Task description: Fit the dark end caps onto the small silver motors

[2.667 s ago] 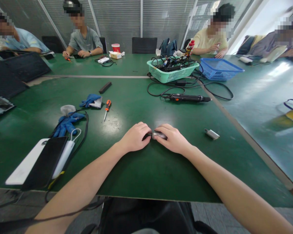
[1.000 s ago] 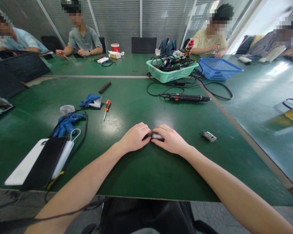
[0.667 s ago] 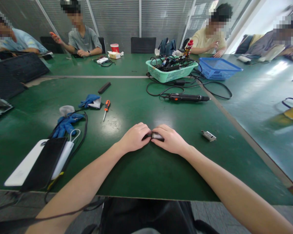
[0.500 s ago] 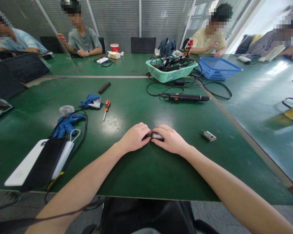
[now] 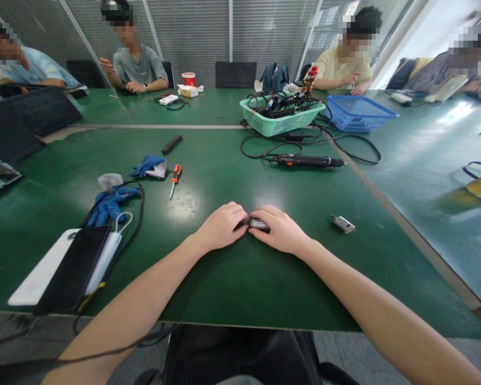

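Close together on the green table (image 5: pixel 240 283), my two hands meet over a small part. My right hand (image 5: pixel 280 229) is closed around a silvery metal cylinder (image 5: pixel 258 224), whose near side shows under the fingers. My left hand (image 5: pixel 223 226) is closed on a dark piece (image 5: pixel 242 223) at the cylinder's left end; most of it is hidden by the fingers. To the right of my right hand lies a small white and metal part (image 5: pixel 343 224). An orange-handled screwdriver (image 5: pixel 175 181) rests beyond my left hand.
At left lie phones (image 5: pixel 74 267), a white power bank (image 5: pixel 103 262), a cable and blue gloves (image 5: pixel 110 207). Farther off are a black electric screwdriver (image 5: pixel 310 161), a full green basket (image 5: pixel 280 124) and a blue basket (image 5: pixel 358 115). Several people sit around the table.
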`<action>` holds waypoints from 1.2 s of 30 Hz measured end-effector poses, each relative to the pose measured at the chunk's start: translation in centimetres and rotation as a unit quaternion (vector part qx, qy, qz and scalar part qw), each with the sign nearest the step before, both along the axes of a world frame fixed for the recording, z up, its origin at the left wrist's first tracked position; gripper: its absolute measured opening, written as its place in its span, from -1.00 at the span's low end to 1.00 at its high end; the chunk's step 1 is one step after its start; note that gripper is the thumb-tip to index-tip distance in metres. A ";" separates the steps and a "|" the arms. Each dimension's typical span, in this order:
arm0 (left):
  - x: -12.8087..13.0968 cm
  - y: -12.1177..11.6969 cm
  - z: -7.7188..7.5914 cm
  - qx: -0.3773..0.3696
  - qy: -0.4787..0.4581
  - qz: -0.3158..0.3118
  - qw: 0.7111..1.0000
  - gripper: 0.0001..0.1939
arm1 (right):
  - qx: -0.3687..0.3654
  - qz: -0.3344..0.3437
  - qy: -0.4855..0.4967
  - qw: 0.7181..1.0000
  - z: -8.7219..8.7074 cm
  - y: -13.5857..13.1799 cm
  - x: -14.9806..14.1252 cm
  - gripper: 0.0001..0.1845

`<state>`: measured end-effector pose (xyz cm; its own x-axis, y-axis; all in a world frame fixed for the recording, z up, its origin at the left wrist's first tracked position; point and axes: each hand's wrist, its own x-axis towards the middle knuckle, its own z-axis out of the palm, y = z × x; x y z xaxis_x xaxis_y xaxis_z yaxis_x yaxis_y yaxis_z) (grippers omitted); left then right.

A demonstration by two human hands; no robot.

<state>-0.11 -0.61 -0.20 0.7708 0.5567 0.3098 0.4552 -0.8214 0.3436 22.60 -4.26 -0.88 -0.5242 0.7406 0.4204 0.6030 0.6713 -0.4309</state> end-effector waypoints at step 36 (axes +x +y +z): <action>0.0 0.1 0.0 0.000 -0.001 -0.001 1.000 -0.89 | -0.007 -0.003 -0.002 1.000 0.1 0.0 0.0 -0.80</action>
